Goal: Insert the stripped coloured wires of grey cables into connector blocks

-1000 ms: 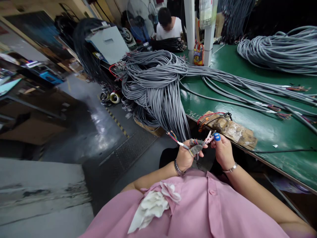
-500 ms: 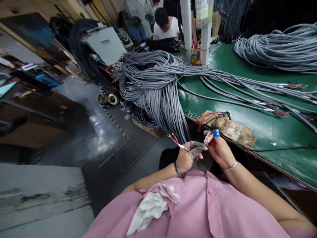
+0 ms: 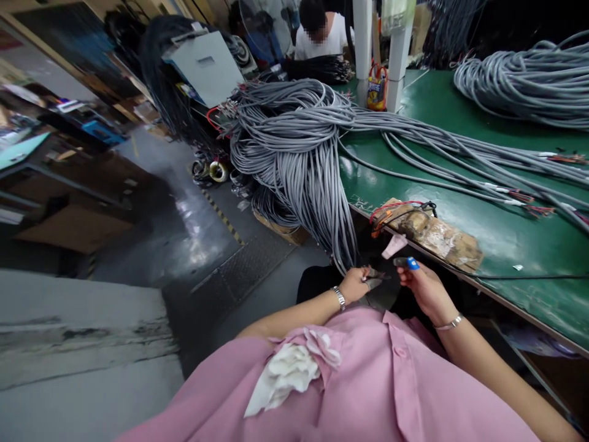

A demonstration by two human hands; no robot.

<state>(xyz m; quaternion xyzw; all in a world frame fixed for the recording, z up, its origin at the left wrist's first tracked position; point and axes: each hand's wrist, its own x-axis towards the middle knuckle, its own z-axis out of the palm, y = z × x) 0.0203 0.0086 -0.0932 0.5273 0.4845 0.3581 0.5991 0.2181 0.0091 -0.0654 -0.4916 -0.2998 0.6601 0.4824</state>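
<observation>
The left hand [image 3: 353,285] sits low in front of the pink shirt [image 3: 350,387], its fingers closed around a small dark tool [image 3: 375,279] whose tip pokes out toward the right hand. The tool is too small and dim to name more closely. A metal bracelet [image 3: 339,298] circles the left wrist.

The right hand [image 3: 426,288] is just beside the left, apart from it, fingers curled together on a small dark piece with a blue end [image 3: 407,263] that shows above the fingertips. A thin bangle [image 3: 451,321] rings that wrist.

Just above the right fingers a pale pink tag [image 3: 394,245] hangs off the edge of the green counter [image 3: 506,239]. Beyond it, on the counter edge, lies a brown taped block [image 3: 435,236] with red wire [image 3: 391,212] looped at its near end.

Above the left fingers a thick bundle of grey cables [image 3: 304,153] spills over the counter edge toward the floor [image 3: 184,221], its lowest strands ending near the left hand. More grey cable is coiled at the counter's far right [image 3: 529,86]. A seated person in white [image 3: 322,37] works in the background.
</observation>
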